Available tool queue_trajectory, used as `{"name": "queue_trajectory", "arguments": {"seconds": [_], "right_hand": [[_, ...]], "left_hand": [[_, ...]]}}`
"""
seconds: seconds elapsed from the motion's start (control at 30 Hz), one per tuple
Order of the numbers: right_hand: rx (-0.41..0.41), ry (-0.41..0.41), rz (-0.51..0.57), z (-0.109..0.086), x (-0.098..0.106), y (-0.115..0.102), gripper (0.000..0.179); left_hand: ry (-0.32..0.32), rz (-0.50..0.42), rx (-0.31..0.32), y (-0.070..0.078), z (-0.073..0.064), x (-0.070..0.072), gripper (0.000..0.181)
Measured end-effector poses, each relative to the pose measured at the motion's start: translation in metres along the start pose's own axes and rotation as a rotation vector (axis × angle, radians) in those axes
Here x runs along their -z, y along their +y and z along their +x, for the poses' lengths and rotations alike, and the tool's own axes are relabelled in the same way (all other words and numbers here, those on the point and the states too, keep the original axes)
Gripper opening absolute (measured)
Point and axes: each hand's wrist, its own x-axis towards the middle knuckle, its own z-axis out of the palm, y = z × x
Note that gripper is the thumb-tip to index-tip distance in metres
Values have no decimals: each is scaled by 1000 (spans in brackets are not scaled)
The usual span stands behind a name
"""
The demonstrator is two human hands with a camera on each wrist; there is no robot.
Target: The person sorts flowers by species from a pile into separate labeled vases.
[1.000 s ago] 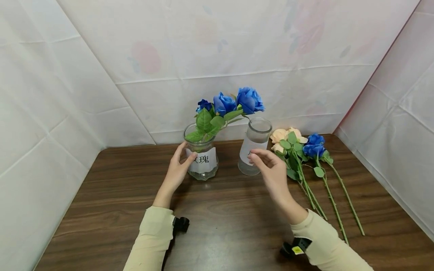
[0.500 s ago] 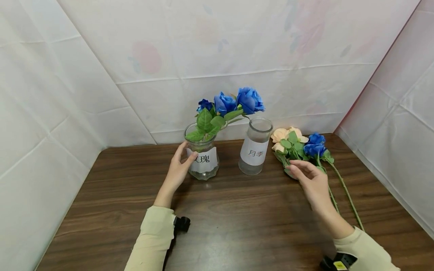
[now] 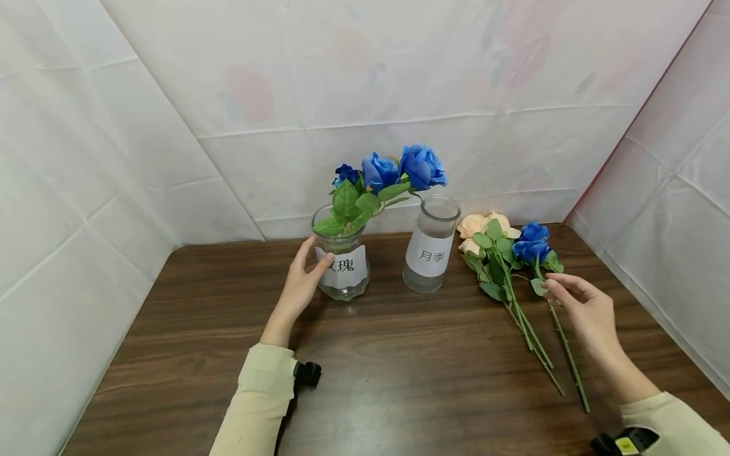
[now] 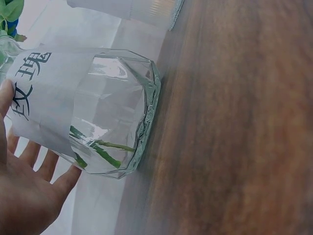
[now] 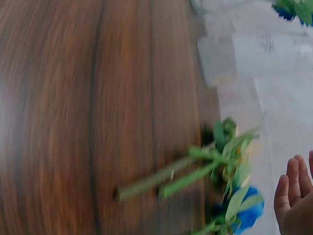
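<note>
My left hand [image 3: 296,285] holds the side of a squat glass vase [image 3: 346,292], thumb on its white paper label and fingers round the far side. The vase stands upright with blue roses [image 3: 422,167] leaning to the right from its mouth; in the left wrist view their cut stems [image 4: 105,154] show through the glass. My right hand [image 3: 590,316] hovers over the loose blue roses [image 3: 531,244] on the right, its fingers loosely bent. In the right wrist view the fingers are apart from the blue bloom [image 5: 249,210], and nothing shows in the hand.
A taller glass vase [image 3: 431,256] with a white label and clear liquid stands between the left vase and the loose flowers. Peach-coloured flowers [image 3: 473,226] with green stems lie beside the blue ones. White cloth walls [image 3: 365,95] border the wooden table [image 3: 365,380] behind and at the sides.
My right hand has moved right, from in front of the taller vase, past the peach flowers, to above the blue rose stems. My left hand stays on the squat vase.
</note>
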Motion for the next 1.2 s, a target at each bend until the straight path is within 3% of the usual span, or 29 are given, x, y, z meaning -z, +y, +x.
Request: {"name": "queue_trajectory", "arguments": {"seconds": [0.3,0.57,0.63,0.8,0.97,1.2], "right_hand": [[-37,-57,-162,22,32,25,13],[-114,-92,-228,42,50,47,20],[-124,-96,-259,46,54,52,28],[-161,-94,-335,56,59,63,53],[-211,-98,-374,62,62,74,56],[-279,-142,-403,69,64,83,59]], "left_hand": [[7,9,5,3,-1,2,67],[8,3,1,2,-1,2,64],[4,-2,13,4,-1,1,64],[-11,-18,45,19,-5,0,64],[-14,-4,51,39,-13,0,62],[-13,-14,54,41,-15,0,62]]}}
